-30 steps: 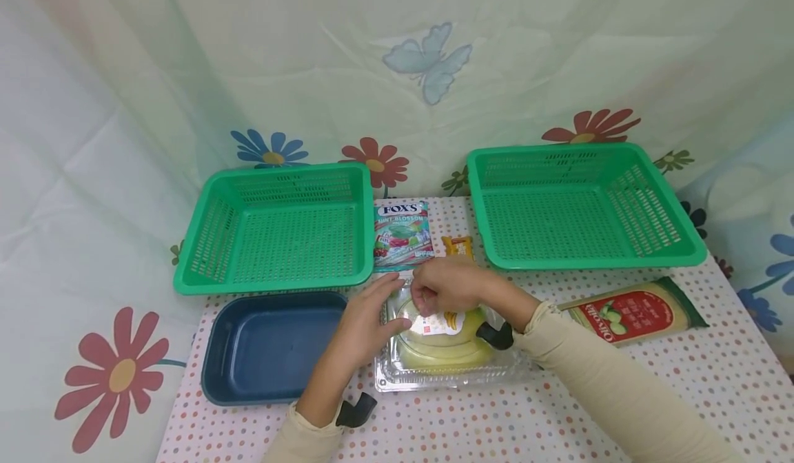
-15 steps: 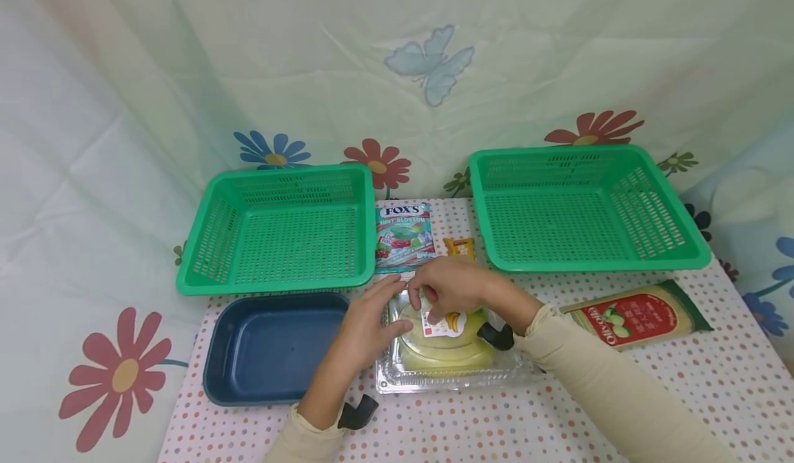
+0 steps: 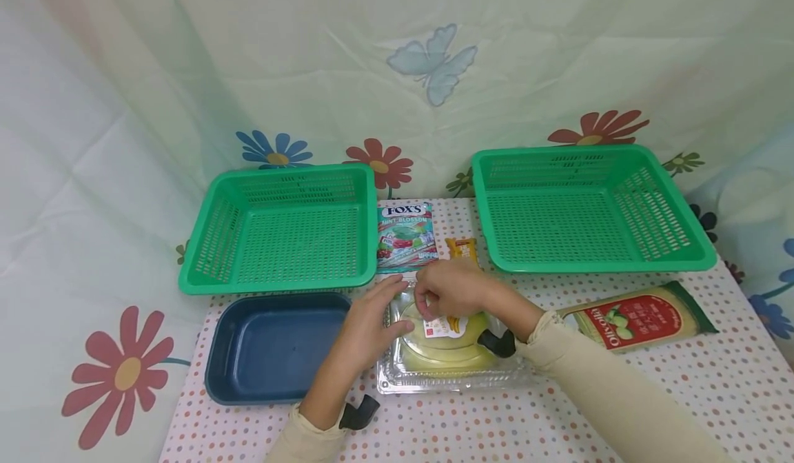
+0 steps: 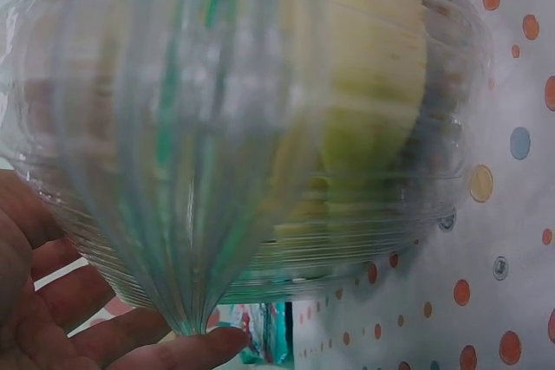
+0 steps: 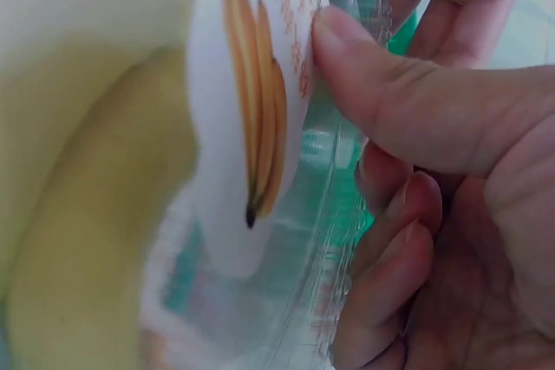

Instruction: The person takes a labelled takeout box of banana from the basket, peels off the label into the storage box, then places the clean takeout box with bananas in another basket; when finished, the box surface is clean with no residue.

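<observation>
Head view: white paper banana sticker (image 3: 448, 328) on clear plastic box (image 3: 437, 382), longways toward right edge of dotted table (image 3: 462, 425); pinched by nearer right hand (image 3: 455, 288); left hand (image 3: 367, 325) loose against box.

in the head view, the left green basket (image 3: 279, 286) sits at nine o'clock, the right green basket (image 3: 608, 264) at three, an olive-printed packet (image 3: 645, 317) towards four, a navy tub (image 3: 279, 346) between seven and eight, a butterfly print (image 3: 434, 65) just past twelve.

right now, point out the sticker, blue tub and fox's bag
Sticker (image 5: 257, 108): right wrist view, on its printed bananas.
Blue tub (image 3: 279, 353): head view, on its bare inner floor.
Fox's bag (image 3: 406, 238): head view, on the middle of its front.
</observation>
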### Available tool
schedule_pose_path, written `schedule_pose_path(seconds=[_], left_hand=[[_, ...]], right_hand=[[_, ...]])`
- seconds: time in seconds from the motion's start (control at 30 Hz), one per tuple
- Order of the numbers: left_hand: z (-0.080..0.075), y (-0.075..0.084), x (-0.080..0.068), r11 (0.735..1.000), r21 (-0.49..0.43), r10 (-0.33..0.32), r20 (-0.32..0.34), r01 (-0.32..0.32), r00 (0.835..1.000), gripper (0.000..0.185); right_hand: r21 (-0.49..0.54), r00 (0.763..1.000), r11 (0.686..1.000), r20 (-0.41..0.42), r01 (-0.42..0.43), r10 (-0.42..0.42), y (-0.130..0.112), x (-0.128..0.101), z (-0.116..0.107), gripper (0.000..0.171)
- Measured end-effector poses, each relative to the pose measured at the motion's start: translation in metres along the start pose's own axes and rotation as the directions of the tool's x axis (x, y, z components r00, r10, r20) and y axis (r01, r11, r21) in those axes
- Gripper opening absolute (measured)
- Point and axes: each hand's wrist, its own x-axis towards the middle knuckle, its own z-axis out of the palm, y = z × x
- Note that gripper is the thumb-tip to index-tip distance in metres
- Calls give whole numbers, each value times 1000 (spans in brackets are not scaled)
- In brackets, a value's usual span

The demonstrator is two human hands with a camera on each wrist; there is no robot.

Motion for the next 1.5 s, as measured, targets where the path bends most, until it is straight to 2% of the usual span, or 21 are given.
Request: schedule_pose_path(seconds=[0.17, 0.4, 0.57, 0.7, 0.9, 1.2, 1.5], left_hand=[[0, 0, 1, 1000, 1, 5, 2, -5, 1000, 65], [-1, -1, 2, 1000, 6, -8, 17, 8, 1000, 66], [-1, -1, 1, 1000, 9, 5, 13, -5, 1000, 65], [-1, -1, 1, 1000, 20, 12, 2, -12, 1000, 65], [-1, 0, 0, 1000, 21, 5, 12, -5, 1000, 65], [-3, 2, 2, 1000, 19, -7, 21, 7, 1000, 67], [-3, 2, 2, 1000, 21, -12, 29, 11, 1000, 67]], right_hand=[[-4, 999, 999, 11, 33, -33, 2, -3, -1, 22], [43, 991, 993, 69, 112, -114, 7, -4, -7, 20], [59, 992, 993, 71, 98, -103, 8, -5, -7, 15], [54, 995, 996, 54, 76, -78, 8, -3, -5, 30], [32, 998, 998, 49, 48, -50, 7, 1, -5, 21], [114, 989, 986, 74, 119, -128, 12, 1, -10, 18], [144, 979, 976, 104, 162, -178, 18, -1, -13, 17]])
